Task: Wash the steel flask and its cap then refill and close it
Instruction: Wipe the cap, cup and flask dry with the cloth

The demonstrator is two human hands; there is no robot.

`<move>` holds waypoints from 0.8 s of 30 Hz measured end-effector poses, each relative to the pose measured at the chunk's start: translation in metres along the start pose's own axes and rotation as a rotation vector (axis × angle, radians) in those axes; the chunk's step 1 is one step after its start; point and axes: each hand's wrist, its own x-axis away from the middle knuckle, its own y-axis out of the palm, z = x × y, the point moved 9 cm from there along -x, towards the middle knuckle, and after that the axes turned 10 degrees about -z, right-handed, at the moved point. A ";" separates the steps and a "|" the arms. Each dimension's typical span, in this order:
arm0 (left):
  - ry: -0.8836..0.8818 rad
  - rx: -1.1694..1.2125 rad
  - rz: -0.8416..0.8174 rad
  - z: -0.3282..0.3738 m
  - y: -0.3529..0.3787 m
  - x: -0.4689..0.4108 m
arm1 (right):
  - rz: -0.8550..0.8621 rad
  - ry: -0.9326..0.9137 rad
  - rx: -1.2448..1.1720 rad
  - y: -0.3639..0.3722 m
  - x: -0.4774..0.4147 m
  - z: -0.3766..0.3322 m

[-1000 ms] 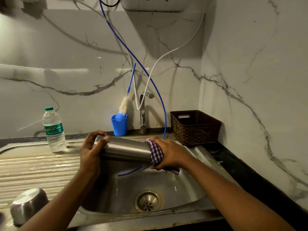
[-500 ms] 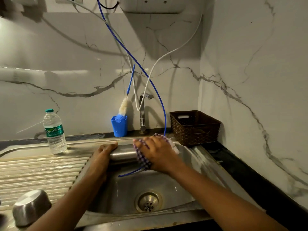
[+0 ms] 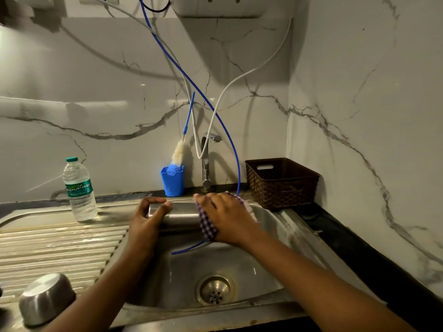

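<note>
The stainless steel sink with its ribbed drainboard (image 3: 60, 248) takes up most of the view, and the work is done over its basin, likely so that drips fall to the drain. A brown woven plastic basket (image 3: 281, 185) sits on the counter at the basin's far right corner; what it holds cannot be seen.

The cylindrical steel flask (image 3: 182, 214) lies level above the far side of the basin, carried between both hands. The left hand (image 3: 146, 219) curls fingers and thumb round its left end, which looks like a steadying grip. The right hand (image 3: 227, 219) wraps a purple-and-white checked cloth (image 3: 207, 226) over the other part of the body, apparently to rub the outside. That hand and cloth hide the flask's right end, so its mouth cannot be made out.

A clear plastic water bottle with a green label (image 3: 80, 190) stands on the drainboard, perhaps kept for the refill. A blue plastic cup (image 3: 172, 180) by the wall holds a white bottle brush (image 3: 178, 152). A rounded steel piece (image 3: 46, 299) lies upturned at lower left; whether it is the cap is unclear. A thin blue tube (image 3: 191, 85) passes behind the hands into the basin
</note>
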 end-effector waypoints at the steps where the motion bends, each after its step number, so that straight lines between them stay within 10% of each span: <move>1: 0.012 -0.003 -0.007 0.001 0.001 0.001 | 0.043 -0.032 0.021 -0.002 -0.004 -0.015; 10: 0.190 -0.083 -0.060 0.021 -0.010 -0.003 | -0.286 0.124 -0.543 0.022 0.021 0.068; 19: -0.521 0.264 -0.165 -0.050 0.005 -0.006 | 0.160 -0.059 0.197 -0.011 0.020 0.047; 24: -0.405 0.131 0.060 -0.044 -0.009 -0.006 | 0.125 -0.063 0.212 -0.008 0.014 0.027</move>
